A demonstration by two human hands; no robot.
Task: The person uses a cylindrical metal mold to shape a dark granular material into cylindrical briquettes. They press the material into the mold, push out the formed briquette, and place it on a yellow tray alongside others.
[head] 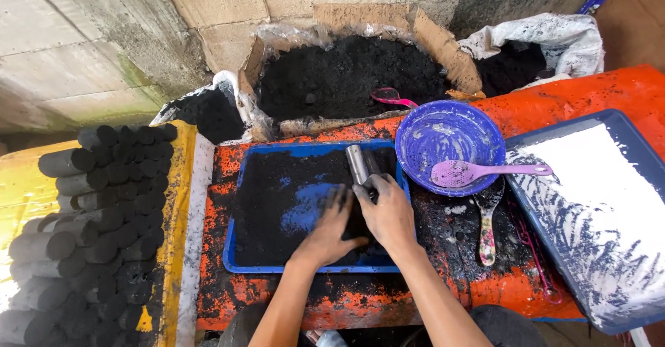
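A blue tray (239, 250) spread with black powder lies on the orange table. My right hand (388, 212) grips a short metal tube (358, 163) whose shiny end points away from me, over the tray's far right part. My left hand (331, 226) lies flat with fingers spread, pressing into the black powder (277, 194) just left of the tube. Both hands are smeared black.
A purple bowl (449, 136) holds a pink slotted spoon (478, 172); another spoon (487, 222) lies below it. A blue tray of white powder (596, 208) sits right. A cardboard box of black powder (346, 77) stands behind. Stacked black cylinders (97, 229) fill the left.
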